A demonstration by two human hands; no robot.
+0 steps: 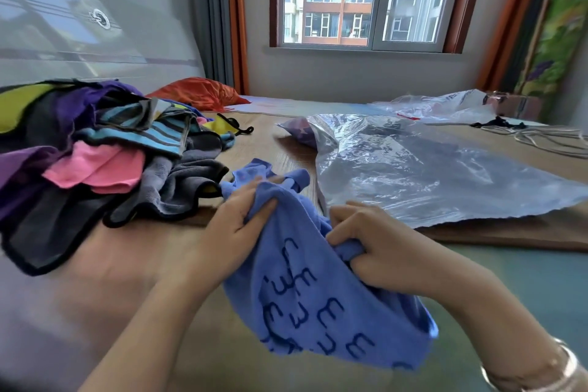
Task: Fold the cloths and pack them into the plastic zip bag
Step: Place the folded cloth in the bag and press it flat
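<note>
Both hands are bunched into a blue cloth (318, 296) printed with darker marks, held just above the near edge of the wooden board (286, 143) that carries the work. The left hand (235, 226) has its fingers curled over the cloth's upper fold, thumb pressing the fabric; the right hand (375, 245) grips a gathered wad of it, fingers tucked under. The cloth is still crumpled, so the step in hand looks like finding its corners before any fold. To do that well, each hand should work along an edge to a corner, pull the cloth taut between them, and lay it flat on the bare board near the front edge rather than folding in the air. The plastic zip bag (429, 175) lies flat toward the board's right side, with something purple (299, 131) at its far end; whether its mouth is open I cannot tell. The pile of unfolded cloths (95, 150) sits at the left edge, touching nothing in the hands, and should be kept apart from the finished folds.
</note>
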